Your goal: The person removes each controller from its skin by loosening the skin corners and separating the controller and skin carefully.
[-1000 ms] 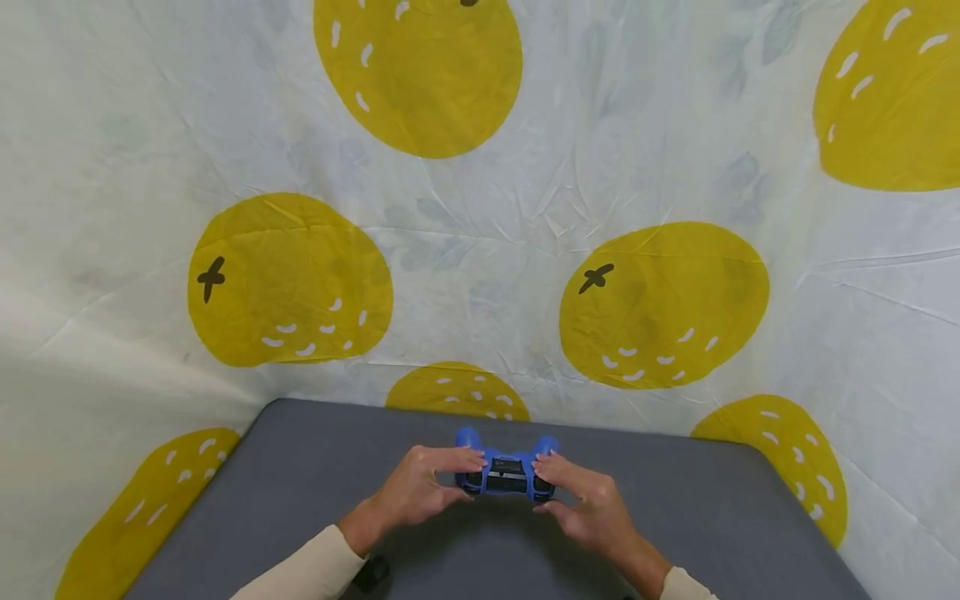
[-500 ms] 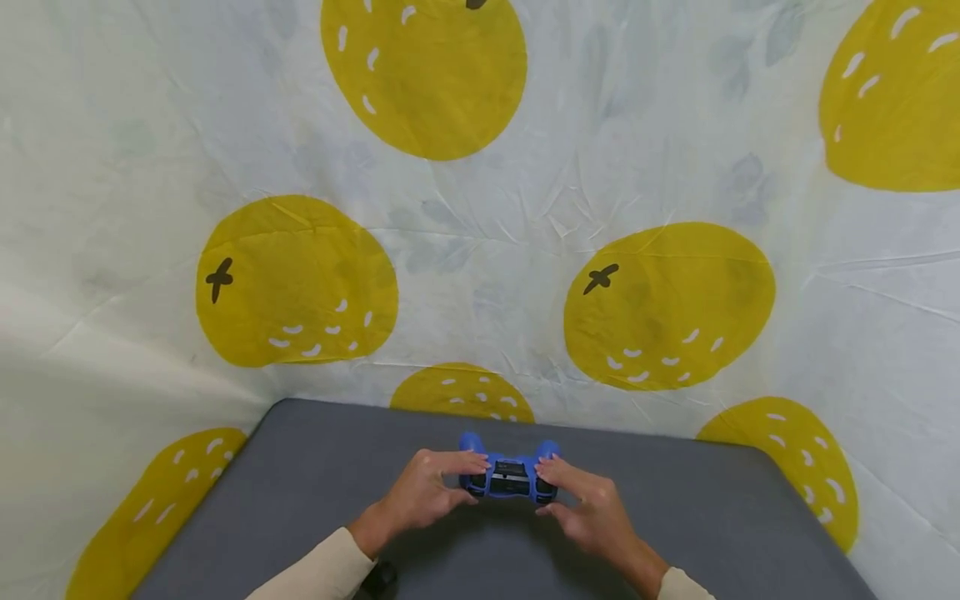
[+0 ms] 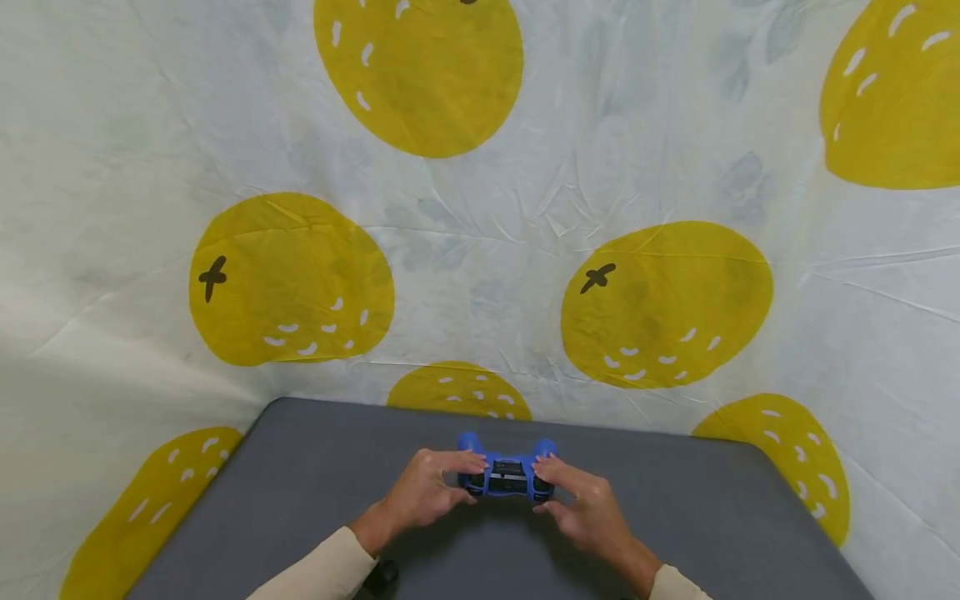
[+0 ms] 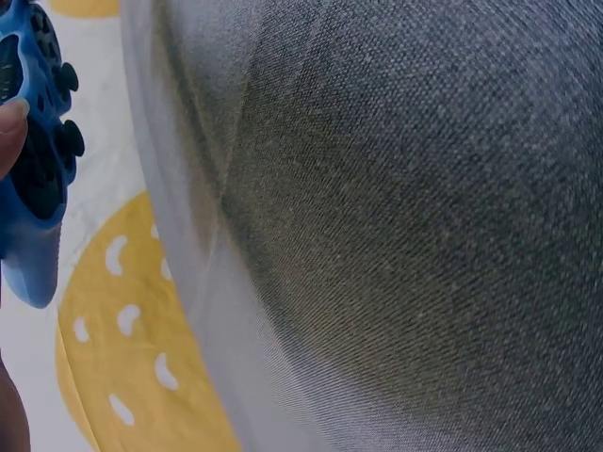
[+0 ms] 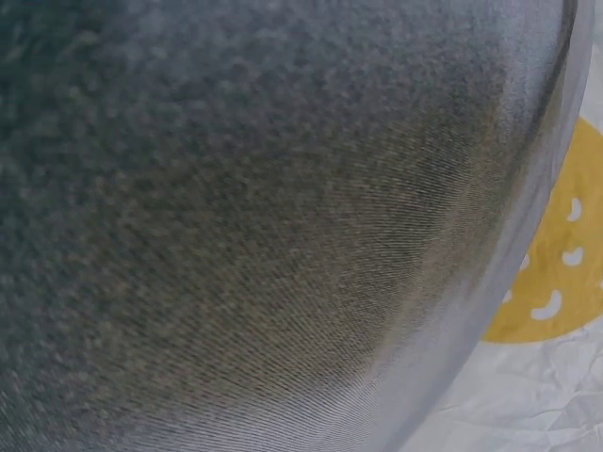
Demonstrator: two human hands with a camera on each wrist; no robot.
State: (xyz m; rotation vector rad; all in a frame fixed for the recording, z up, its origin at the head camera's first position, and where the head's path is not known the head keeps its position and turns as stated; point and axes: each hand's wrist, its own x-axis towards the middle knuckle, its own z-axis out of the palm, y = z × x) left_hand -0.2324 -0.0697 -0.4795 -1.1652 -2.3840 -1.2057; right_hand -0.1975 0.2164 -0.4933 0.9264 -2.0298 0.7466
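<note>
The left hand [image 3: 423, 493] and the right hand [image 3: 591, 510] pinch, between thumb and fingers, both sides of a blue-and-black, two-handled game controller [image 3: 508, 477]. It is in the air above the grey, cloth-covered tabletop [image 3: 322, 458], handles toward the far edge, behind which hangs a white, yellow-printed cloth [image 3: 472, 283]. Any lettering is too small to read.

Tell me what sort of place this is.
Possibly a screened-off work nook indoors: wrinkled cloth printed with big yellow shapes rises behind and beside a gray, fabric-covered surface.
</note>
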